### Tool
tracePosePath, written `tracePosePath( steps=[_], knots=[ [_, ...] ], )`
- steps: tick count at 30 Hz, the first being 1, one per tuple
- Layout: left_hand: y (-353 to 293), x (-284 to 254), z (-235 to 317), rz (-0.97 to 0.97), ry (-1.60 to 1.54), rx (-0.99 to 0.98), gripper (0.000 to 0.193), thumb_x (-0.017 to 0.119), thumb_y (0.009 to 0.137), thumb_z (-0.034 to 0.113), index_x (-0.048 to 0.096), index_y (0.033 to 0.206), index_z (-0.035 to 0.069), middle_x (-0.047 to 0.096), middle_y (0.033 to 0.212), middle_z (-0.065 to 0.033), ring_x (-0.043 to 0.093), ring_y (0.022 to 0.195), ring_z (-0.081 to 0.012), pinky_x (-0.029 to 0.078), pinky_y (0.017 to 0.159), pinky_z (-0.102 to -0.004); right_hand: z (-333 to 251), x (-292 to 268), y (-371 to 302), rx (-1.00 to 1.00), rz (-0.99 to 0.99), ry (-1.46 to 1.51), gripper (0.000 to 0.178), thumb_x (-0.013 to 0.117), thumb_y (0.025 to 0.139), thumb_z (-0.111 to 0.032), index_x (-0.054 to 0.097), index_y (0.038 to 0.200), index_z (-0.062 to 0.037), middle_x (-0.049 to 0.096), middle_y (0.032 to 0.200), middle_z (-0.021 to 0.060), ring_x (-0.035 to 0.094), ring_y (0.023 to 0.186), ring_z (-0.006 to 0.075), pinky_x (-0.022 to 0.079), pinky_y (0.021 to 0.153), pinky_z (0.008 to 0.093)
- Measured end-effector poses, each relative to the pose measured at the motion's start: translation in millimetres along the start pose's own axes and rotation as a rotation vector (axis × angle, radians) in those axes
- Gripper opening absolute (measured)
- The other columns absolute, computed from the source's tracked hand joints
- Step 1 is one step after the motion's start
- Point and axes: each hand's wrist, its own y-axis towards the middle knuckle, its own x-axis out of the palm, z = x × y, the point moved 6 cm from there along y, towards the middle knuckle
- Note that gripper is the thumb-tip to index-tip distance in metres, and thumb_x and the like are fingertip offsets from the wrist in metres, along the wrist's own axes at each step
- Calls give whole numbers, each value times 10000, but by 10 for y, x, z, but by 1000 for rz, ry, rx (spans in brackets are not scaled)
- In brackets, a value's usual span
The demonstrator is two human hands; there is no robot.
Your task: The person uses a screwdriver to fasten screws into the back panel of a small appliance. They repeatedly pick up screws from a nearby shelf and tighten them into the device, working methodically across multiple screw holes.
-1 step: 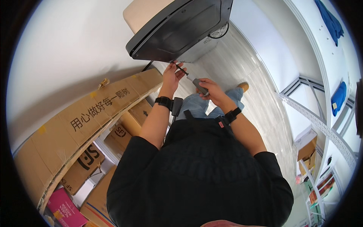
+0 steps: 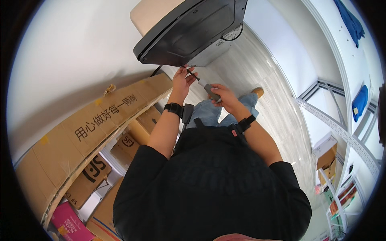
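The right hand (image 2: 226, 97) gripped a grey-handled tool (image 2: 212, 92) whose long axis ran far and left toward a slim dark rod (image 2: 194, 74), pinched by the left hand (image 2: 182, 82), nearer the black, round-cornered panel (image 2: 193, 35).

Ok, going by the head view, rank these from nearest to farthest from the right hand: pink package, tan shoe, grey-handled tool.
1. Grey-handled tool: held in the right hand.
2. Tan shoe: to the hand's right.
3. Pink package: far lower left.
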Motion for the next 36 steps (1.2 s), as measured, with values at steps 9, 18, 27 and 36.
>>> tracePosePath(
  steps=[9, 18, 27, 36],
  knots=[
    [96, -96, 54, -71, 99, -31, 202, 386, 1002, 216, 493, 1137, 110, 615, 1085, -63, 625, 915, -217, 498, 711, -301, 253, 102, 146, -45, 19, 106, 367, 512, 930, -298, 491, 1258, -134, 587, 921, 26, 538, 647, 107, 462, 622, 269],
    [140, -97, 22, -54, 84, 6, 156, 448, 982, 212, 521, 1066, 103, 646, 1040, -63, 659, 822, -215, 494, 641, -283, 302, 89, 160, -78, 6, 196, 355, 501, 941, -273, 494, 1253, -104, 592, 918, 34, 532, 640, 111, 449, 615, 276],
    [132, -79, 50, -22, 120, 5, 172, 449, 983, 222, 516, 1086, 101, 643, 1050, -56, 648, 833, -199, 485, 667, -281, 309, 115, 214, -59, -31, 259, 335, 522, 933, -265, 496, 1228, -110, 567, 917, 47, 521, 649, 120, 446, 624, 276],
    [146, -138, -62, 78, 52, 23, 215, 634, 891, 175, 510, 1047, 97, 617, 907, -39, 628, 787, -197, 491, 666, -296, 300, 157, 338, -205, 135, -35, 489, 682, 782, -27, 435, 1201, -75, 488, 916, 76, 524, 716, 152, 468, 585, 304]
  ],
)
